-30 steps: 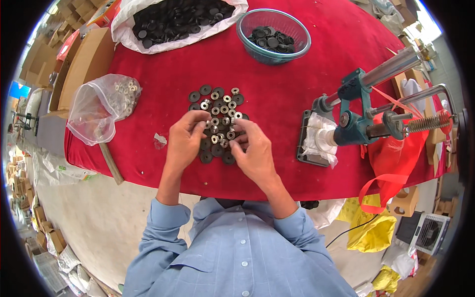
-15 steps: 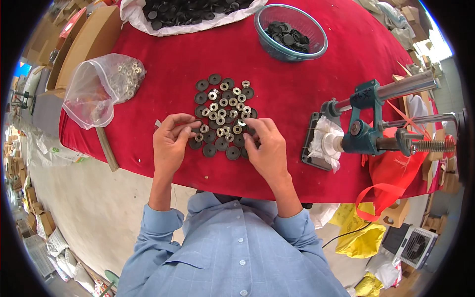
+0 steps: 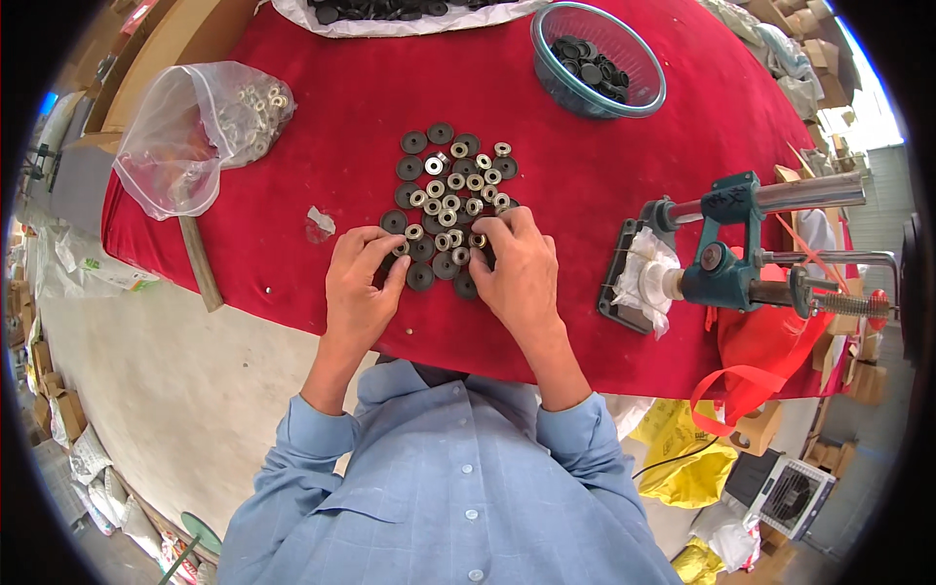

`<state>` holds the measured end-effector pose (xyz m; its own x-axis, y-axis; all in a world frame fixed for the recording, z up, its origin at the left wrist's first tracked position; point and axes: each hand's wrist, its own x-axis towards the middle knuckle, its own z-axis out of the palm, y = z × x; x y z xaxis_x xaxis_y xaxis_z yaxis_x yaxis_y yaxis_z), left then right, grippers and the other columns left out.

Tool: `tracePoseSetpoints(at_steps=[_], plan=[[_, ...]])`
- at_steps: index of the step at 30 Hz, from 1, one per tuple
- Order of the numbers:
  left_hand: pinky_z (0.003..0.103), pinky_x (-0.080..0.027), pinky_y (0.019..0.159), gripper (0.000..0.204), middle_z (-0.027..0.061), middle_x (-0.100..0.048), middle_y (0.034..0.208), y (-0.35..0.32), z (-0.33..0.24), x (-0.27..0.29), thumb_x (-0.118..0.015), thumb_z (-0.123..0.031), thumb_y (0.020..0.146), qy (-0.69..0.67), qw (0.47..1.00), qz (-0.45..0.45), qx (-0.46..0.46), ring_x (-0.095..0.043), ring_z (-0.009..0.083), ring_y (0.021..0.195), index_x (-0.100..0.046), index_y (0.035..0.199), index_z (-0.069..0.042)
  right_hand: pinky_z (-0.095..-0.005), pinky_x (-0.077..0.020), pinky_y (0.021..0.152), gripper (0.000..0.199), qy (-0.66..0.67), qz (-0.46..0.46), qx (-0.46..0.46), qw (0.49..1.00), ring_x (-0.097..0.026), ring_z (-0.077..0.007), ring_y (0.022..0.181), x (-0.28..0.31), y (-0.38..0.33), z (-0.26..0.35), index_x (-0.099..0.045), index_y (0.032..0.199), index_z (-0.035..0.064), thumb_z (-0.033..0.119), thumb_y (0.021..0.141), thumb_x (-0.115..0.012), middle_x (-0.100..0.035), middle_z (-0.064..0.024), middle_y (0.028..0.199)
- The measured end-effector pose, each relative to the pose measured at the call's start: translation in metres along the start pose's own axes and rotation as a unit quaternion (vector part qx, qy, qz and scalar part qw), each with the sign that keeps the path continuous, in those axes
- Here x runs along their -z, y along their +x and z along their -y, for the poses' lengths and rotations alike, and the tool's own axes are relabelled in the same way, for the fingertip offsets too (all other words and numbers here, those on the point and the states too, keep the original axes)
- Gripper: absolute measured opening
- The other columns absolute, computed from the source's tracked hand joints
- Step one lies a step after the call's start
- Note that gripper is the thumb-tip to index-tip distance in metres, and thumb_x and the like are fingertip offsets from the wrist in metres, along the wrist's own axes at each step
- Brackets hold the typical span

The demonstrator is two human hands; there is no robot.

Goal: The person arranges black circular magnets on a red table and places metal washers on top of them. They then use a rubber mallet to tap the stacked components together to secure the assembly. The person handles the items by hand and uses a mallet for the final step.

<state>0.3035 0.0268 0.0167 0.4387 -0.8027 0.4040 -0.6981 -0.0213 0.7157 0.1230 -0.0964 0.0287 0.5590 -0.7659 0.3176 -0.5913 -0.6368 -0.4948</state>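
Note:
A cluster of black round discs, several with small silver metal rings on them, lies in rows on the red cloth. My left hand rests at the cluster's near left corner, fingertips pinching a silver ring beside a disc. My right hand lies at the near right corner, fingers curled over the nearest discs and hiding a few. Whether it holds a piece I cannot tell.
A clear plastic bag of silver rings lies at the left. A glass bowl of black discs stands at the back right. A blue hand press is at the right. A white bag of black discs lies at the back.
The view has shifted, so the table sits higher in the picture. Both hands stay at the near edge of the disc cluster, fingers shifting slightly among the pieces.

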Motion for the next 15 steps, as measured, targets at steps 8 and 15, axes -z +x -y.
tracePoseSetpoints(at_steps=[8, 15], plan=[[0.038, -0.057, 0.083, 0.028, 0.0109, -0.075, 0.107, -0.005, 0.009, -0.006, -0.083, 0.005, 0.082, 0.018, 1.000, -0.005, -0.025, -0.069, 0.0274, 0.098, -0.078, 0.108, -0.004, -0.0395, -0.0538, 0.079, 0.033, 0.112, -0.026, -0.033, 0.993, -0.072, -0.0229, 0.080, 0.035, -0.032, -0.007, -0.070, 0.111, 0.0062, -0.003, 0.081, -0.080, -0.071, -0.0093, 0.109], [0.029, -0.057, 0.081, 0.027, 0.0103, -0.076, 0.107, -0.012, 0.008, 0.007, -0.082, 0.007, 0.085, -0.048, 0.997, -0.054, 0.029, -0.071, 0.0165, 0.090, -0.075, 0.110, -0.001, -0.0418, -0.0523, 0.088, 0.032, 0.034, -0.022, 0.000, 0.999, -0.070, -0.0283, 0.097, 0.018, -0.060, -0.003, -0.071, 0.112, 0.0069, 0.001, 0.081, -0.081, -0.072, -0.0083, 0.106]])
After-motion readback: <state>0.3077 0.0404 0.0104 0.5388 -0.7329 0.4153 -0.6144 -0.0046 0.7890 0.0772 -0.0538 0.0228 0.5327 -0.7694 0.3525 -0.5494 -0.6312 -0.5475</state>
